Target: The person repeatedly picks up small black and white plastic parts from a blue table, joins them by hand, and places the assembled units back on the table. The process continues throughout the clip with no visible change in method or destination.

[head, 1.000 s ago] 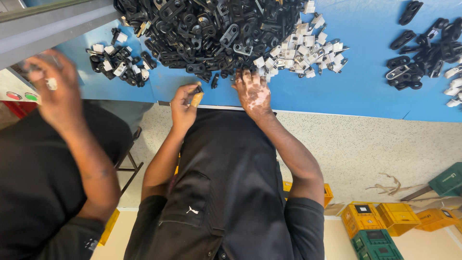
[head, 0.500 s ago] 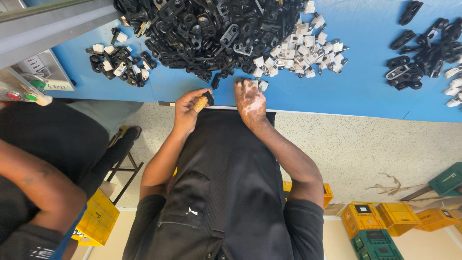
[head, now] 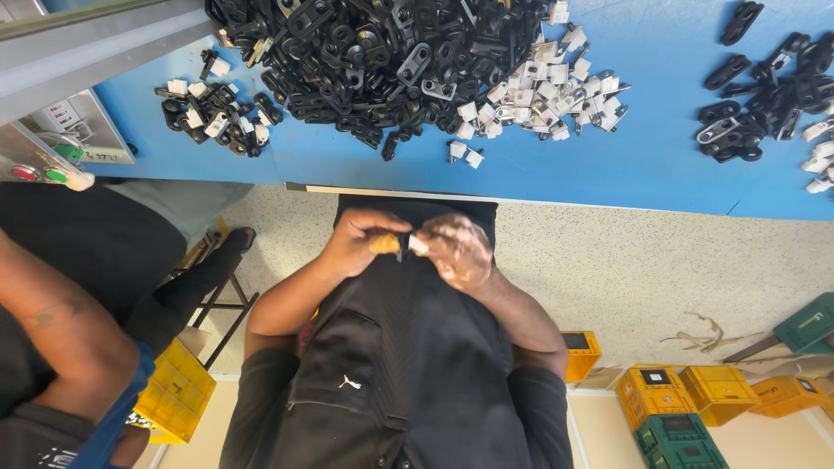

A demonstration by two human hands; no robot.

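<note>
Though bent inward, both hands (head: 408, 247) together.

white panel label (head: 102, 156), green box label (head: 817, 313)

We find bare blue tabletop (head: 556, 169) along the near edge; farther in, the black parts heap (head: 365, 52) and white clips (head: 556, 95) block our reach.

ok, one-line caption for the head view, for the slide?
Left hand and right hand press a small black-and-white part together over the lap, below a blue table heaped with black clips.
</note>
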